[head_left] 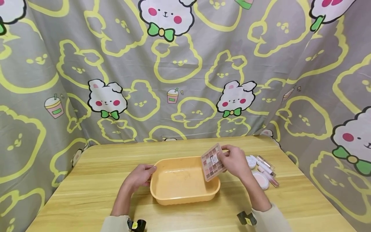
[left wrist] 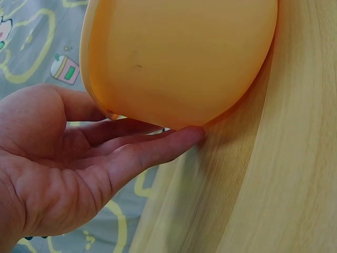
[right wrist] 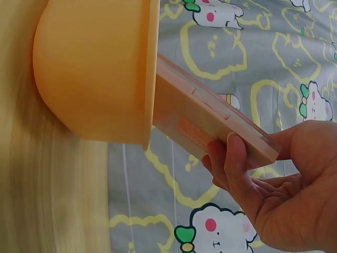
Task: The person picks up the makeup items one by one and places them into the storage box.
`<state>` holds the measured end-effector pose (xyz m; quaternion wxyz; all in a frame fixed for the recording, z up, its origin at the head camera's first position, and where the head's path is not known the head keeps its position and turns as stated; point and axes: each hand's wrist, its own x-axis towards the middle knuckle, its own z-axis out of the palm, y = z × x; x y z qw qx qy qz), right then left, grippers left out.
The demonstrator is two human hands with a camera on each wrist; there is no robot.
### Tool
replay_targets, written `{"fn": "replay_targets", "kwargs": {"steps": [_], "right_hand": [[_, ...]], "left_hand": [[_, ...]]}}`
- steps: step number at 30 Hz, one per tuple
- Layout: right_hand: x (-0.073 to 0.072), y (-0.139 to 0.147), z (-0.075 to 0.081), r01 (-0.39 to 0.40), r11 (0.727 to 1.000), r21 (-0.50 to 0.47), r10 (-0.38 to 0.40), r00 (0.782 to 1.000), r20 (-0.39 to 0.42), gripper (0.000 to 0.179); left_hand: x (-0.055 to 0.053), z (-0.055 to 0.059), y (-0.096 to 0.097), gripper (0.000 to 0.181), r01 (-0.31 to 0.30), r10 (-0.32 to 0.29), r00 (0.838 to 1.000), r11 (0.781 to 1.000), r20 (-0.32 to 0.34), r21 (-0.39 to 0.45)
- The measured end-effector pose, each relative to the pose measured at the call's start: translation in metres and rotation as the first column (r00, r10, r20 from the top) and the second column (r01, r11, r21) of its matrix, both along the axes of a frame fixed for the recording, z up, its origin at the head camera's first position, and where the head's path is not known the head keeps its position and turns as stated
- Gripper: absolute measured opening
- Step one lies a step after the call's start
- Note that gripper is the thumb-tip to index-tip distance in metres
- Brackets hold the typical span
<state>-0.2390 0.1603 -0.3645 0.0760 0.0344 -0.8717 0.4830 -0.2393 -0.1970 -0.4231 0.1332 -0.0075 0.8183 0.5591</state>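
Observation:
A yellow-orange plastic basin (head_left: 181, 183) stands on the table, its inside bare. My left hand (head_left: 139, 177) grips its left end, thumb at the rim and fingers along the outer wall, as the left wrist view shows (left wrist: 79, 153). Over the basin's right end, my right hand (head_left: 235, 161) holds an eyeshadow palette (head_left: 213, 162) by one edge, thumb on one face and fingers on the other. The palette is tilted, with its clear lid and grid of brown and pink shades facing left. In the right wrist view the palette's pale underside (right wrist: 195, 124) shows, and its far end disappears behind the basin rim.
Right of the right hand lie a round powder compact (head_left: 261, 180), a small white item (head_left: 251, 161) and several slim cosmetic tubes (head_left: 267, 173). The wooden table (head_left: 95, 180) is bordered by a grey patterned curtain (head_left: 179, 112) at the back and sides.

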Motion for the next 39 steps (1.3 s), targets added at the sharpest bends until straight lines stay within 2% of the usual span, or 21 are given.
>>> {"fn": "replay_targets", "kwargs": {"steps": [13,23,32,39], "right_hand": [[0.001,-0.035,0.001,-0.02,0.999,-0.035,0.02,1.0,0.018,0.034],[0.004,-0.055,-0.006,-0.051,0.997,-0.057,0.054,0.997,0.051,0.029],[0.006,-0.074,-0.012,-0.126,0.989,-0.083,0.132,0.989,0.072,0.023],[0.007,-0.09,-0.019,-0.174,0.98,-0.091,0.183,0.979,0.094,0.027]], "left_hand": [[0.0,0.0,0.002,0.041,-0.01,0.01,1.0,1.0,0.005,-0.019],[-0.001,0.001,0.001,0.041,0.004,-0.004,1.0,1.0,0.007,-0.011],[-0.002,0.002,-0.001,0.041,0.003,-0.003,1.0,1.0,0.002,-0.014],[-0.002,0.0,0.0,0.041,0.011,-0.011,1.0,1.0,0.002,-0.023]]}}
